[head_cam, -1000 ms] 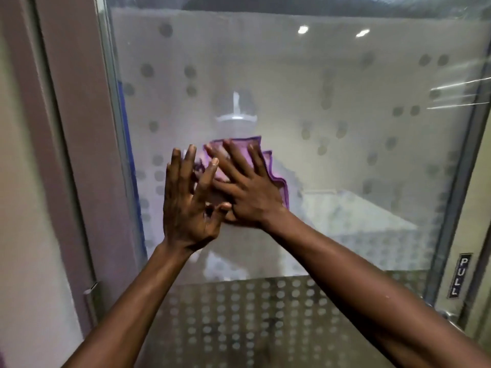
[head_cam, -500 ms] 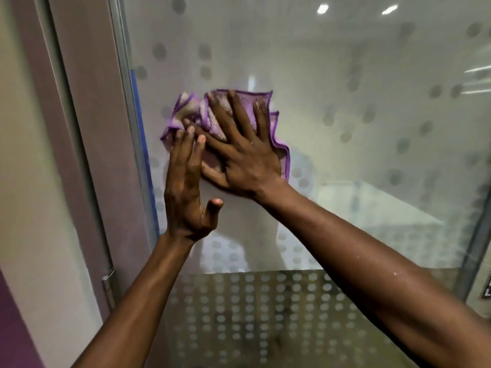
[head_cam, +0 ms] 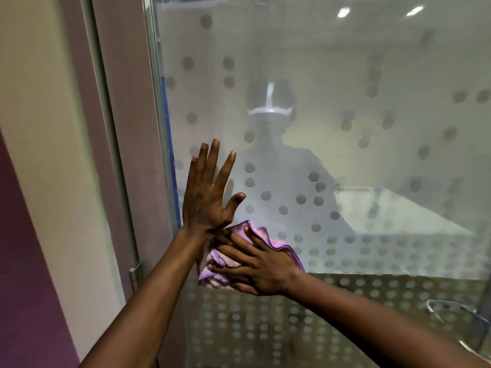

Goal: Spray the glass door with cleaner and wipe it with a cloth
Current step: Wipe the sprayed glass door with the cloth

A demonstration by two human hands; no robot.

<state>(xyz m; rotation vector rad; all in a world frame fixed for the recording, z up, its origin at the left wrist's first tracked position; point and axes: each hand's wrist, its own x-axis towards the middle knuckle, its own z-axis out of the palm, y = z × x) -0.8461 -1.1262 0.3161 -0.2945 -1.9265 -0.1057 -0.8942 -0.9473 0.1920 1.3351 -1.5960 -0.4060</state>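
Observation:
The glass door (head_cam: 345, 75) fills the view, frosted and dotted, with a denser dotted band low down. My right hand (head_cam: 260, 269) presses a crumpled purple cloth (head_cam: 215, 264) flat against the glass near the top of that band, fingers spread over it. My left hand (head_cam: 207, 192) rests flat on the glass just above and left of the cloth, fingers apart and pointing up, holding nothing. No spray bottle is in view.
The door's left edge (head_cam: 159, 128) meets a brownish frame (head_cam: 125, 128), with a beige and purple wall (head_cam: 39, 181) beyond it. A metal hinge fitting (head_cam: 135, 272) sits on the frame. A metal door handle (head_cam: 451, 314) shows at the lower right.
My right hand has dragged the cloth down the glass from beside the left hand's fingertips to below its wrist. The left hand stayed flat on the glass, fingers spreading.

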